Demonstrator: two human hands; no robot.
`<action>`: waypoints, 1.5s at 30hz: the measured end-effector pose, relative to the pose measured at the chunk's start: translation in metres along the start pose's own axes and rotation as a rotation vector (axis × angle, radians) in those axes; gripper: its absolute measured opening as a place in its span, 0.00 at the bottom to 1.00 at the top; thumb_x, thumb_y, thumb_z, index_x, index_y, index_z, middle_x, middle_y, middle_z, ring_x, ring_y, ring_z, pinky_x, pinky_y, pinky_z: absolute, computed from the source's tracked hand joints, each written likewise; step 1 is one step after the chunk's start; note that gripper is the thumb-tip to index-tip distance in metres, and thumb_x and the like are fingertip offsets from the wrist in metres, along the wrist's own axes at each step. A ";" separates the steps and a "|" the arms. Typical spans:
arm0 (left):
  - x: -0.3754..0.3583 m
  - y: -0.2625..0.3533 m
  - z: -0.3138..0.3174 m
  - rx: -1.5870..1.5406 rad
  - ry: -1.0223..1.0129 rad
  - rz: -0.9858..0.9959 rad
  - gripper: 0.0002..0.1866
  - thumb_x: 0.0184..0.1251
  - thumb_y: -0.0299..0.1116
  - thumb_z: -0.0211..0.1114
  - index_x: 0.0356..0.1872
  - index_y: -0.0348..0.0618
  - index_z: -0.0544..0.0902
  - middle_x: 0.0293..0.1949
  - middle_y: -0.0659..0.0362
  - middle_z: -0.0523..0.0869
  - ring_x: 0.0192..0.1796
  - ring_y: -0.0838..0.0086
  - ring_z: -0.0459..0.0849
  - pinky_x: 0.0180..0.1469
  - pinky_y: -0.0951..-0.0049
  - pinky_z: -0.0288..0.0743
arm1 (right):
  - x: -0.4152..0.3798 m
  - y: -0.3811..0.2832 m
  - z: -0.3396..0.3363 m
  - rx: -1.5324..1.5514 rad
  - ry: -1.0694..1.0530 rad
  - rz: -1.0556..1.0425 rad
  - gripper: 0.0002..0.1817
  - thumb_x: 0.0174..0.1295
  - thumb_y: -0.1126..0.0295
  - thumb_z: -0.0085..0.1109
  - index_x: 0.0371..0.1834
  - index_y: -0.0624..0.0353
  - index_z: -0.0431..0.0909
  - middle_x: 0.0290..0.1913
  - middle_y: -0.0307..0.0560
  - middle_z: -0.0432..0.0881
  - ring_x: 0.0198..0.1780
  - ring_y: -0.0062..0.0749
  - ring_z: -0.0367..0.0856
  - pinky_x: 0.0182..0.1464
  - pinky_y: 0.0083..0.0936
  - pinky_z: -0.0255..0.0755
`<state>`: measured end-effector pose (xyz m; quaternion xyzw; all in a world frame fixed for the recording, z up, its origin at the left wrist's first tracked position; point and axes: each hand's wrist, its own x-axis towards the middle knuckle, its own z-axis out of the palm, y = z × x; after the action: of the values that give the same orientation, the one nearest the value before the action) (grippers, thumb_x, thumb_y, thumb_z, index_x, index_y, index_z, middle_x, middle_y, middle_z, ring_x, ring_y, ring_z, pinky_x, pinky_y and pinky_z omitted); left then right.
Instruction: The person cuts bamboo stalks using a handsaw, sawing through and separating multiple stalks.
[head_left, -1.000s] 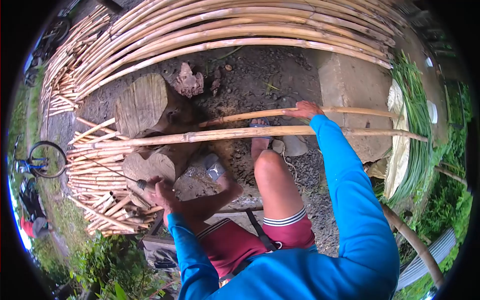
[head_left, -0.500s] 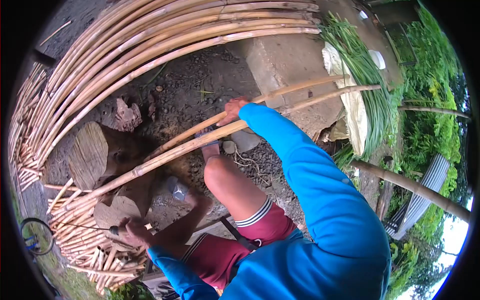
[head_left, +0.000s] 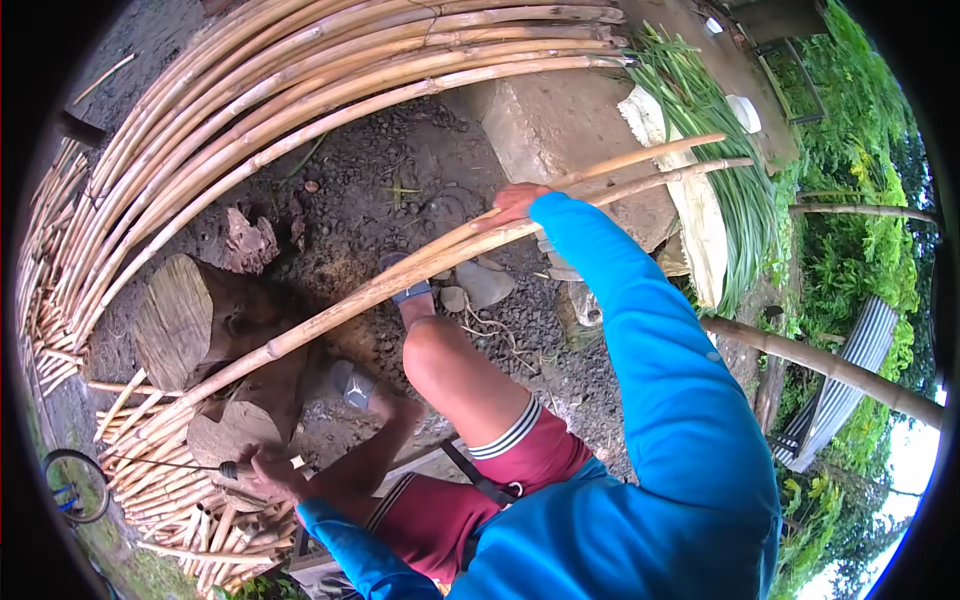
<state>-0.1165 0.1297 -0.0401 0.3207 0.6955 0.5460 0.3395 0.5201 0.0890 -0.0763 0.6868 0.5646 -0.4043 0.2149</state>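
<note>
My right hand is closed around two bamboo poles close together, near their right part. The longer bamboo pole slants from the lower left, over a cut log block, to the upper right. Beside it, the shorter bamboo pole ends above a pale sack. My left hand, low at the left, is closed on a tool with a dark collar and a long, thin shaft or edge-on blade pointing left. Its handle is hidden in the hand.
Several long bamboo poles lie in a row across the top. Shorter poles are piled at lower left. A thick log stands nearby. Green leaves lie over a pale sack at upper right. A concrete slab borders the gravel.
My right hand has moved to the right and slightly up, with the shorter pole shifting right and closer against the longer one. My left hand has barely moved with the tool.
</note>
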 end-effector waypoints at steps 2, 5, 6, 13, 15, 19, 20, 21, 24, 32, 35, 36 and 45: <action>0.000 -0.001 0.001 0.054 0.015 0.024 0.16 0.48 0.30 0.57 0.41 0.38 0.77 0.28 0.61 0.75 0.25 0.75 0.72 0.27 0.75 0.64 | -0.006 0.015 0.004 0.150 -0.042 0.025 0.58 0.41 0.13 0.46 0.52 0.61 0.83 0.59 0.59 0.80 0.65 0.53 0.73 0.67 0.45 0.64; -0.003 0.001 0.003 0.037 0.052 0.004 0.17 0.50 0.33 0.59 0.41 0.38 0.83 0.31 0.60 0.78 0.29 0.74 0.73 0.31 0.75 0.65 | -0.004 0.024 0.014 0.361 -0.100 0.416 0.63 0.40 0.12 0.45 0.68 0.56 0.72 0.73 0.55 0.65 0.75 0.50 0.60 0.74 0.40 0.55; -0.005 0.004 0.004 0.048 0.042 0.003 0.16 0.48 0.32 0.58 0.40 0.37 0.80 0.30 0.61 0.77 0.27 0.74 0.72 0.29 0.74 0.64 | -0.003 0.026 0.017 0.363 -0.102 0.413 0.63 0.40 0.12 0.45 0.68 0.56 0.72 0.73 0.55 0.65 0.75 0.50 0.60 0.74 0.40 0.55; -0.017 0.020 0.013 0.047 0.048 -0.015 0.15 0.48 0.29 0.57 0.39 0.39 0.78 0.23 0.61 0.73 0.22 0.77 0.69 0.24 0.78 0.62 | -0.008 0.022 0.008 0.348 -0.124 0.413 0.63 0.44 0.14 0.44 0.68 0.61 0.70 0.73 0.57 0.65 0.74 0.49 0.61 0.74 0.39 0.55; -0.018 0.024 0.018 -0.035 0.055 -0.031 0.14 0.48 0.29 0.57 0.39 0.40 0.78 0.23 0.61 0.74 0.19 0.78 0.69 0.20 0.80 0.58 | -0.006 0.023 0.002 0.311 -0.171 0.390 0.61 0.47 0.14 0.38 0.68 0.60 0.72 0.72 0.56 0.67 0.74 0.50 0.62 0.74 0.41 0.55; -0.002 0.001 -0.006 0.127 -0.018 -0.017 0.13 0.52 0.29 0.58 0.40 0.36 0.80 0.35 0.60 0.78 0.35 0.75 0.75 0.36 0.78 0.69 | 0.000 0.029 0.009 0.269 -0.092 0.355 0.61 0.49 0.14 0.33 0.67 0.62 0.72 0.71 0.58 0.68 0.73 0.52 0.63 0.73 0.42 0.55; -0.002 0.001 -0.009 0.128 -0.009 -0.015 0.13 0.52 0.29 0.58 0.40 0.36 0.80 0.35 0.60 0.78 0.35 0.75 0.75 0.36 0.78 0.69 | 0.005 0.031 0.011 0.269 -0.060 0.358 0.61 0.50 0.15 0.31 0.65 0.61 0.75 0.70 0.58 0.70 0.72 0.52 0.64 0.72 0.42 0.56; -0.002 0.003 -0.009 0.085 -0.006 -0.028 0.14 0.52 0.29 0.58 0.40 0.36 0.80 0.35 0.60 0.78 0.34 0.75 0.75 0.36 0.77 0.69 | 0.006 0.037 0.012 0.340 -0.048 0.273 0.58 0.53 0.16 0.30 0.61 0.61 0.78 0.66 0.62 0.74 0.69 0.56 0.68 0.69 0.46 0.59; -0.013 0.014 0.005 -0.014 0.007 -0.084 0.16 0.49 0.28 0.58 0.41 0.35 0.81 0.34 0.57 0.79 0.33 0.71 0.76 0.34 0.74 0.69 | 0.002 0.032 0.001 0.275 0.084 0.272 0.54 0.56 0.18 0.32 0.53 0.60 0.83 0.57 0.64 0.79 0.63 0.60 0.72 0.65 0.49 0.62; -0.003 0.006 0.001 0.059 0.044 -0.015 0.17 0.46 0.28 0.58 0.41 0.37 0.80 0.25 0.60 0.75 0.23 0.74 0.72 0.24 0.76 0.63 | 0.022 0.035 0.009 0.046 0.453 0.385 0.42 0.63 0.30 0.42 0.57 0.60 0.79 0.63 0.56 0.70 0.66 0.55 0.66 0.67 0.50 0.61; 0.000 0.003 -0.005 0.107 0.035 -0.067 0.17 0.46 0.29 0.59 0.41 0.38 0.82 0.29 0.58 0.78 0.28 0.71 0.75 0.28 0.74 0.67 | 0.015 0.033 0.009 0.053 0.479 0.349 0.40 0.62 0.32 0.46 0.57 0.59 0.79 0.61 0.56 0.70 0.66 0.55 0.66 0.66 0.50 0.62; 0.000 0.003 -0.005 0.109 0.040 -0.077 0.17 0.47 0.30 0.59 0.41 0.38 0.82 0.28 0.58 0.78 0.27 0.71 0.75 0.29 0.74 0.67 | 0.013 0.034 0.007 0.050 0.467 0.314 0.39 0.62 0.33 0.48 0.57 0.59 0.79 0.61 0.56 0.70 0.66 0.55 0.66 0.66 0.50 0.63; -0.004 0.001 0.005 0.016 0.076 0.002 0.16 0.48 0.29 0.58 0.41 0.37 0.80 0.29 0.59 0.77 0.27 0.73 0.74 0.30 0.75 0.66 | 0.009 0.022 0.010 0.006 0.412 0.337 0.33 0.56 0.43 0.63 0.55 0.58 0.76 0.60 0.53 0.68 0.64 0.55 0.67 0.63 0.51 0.66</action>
<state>-0.1105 0.1294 -0.0391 0.3031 0.7118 0.5526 0.3099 0.5388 0.0815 -0.0931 0.8394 0.4731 -0.2161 0.1578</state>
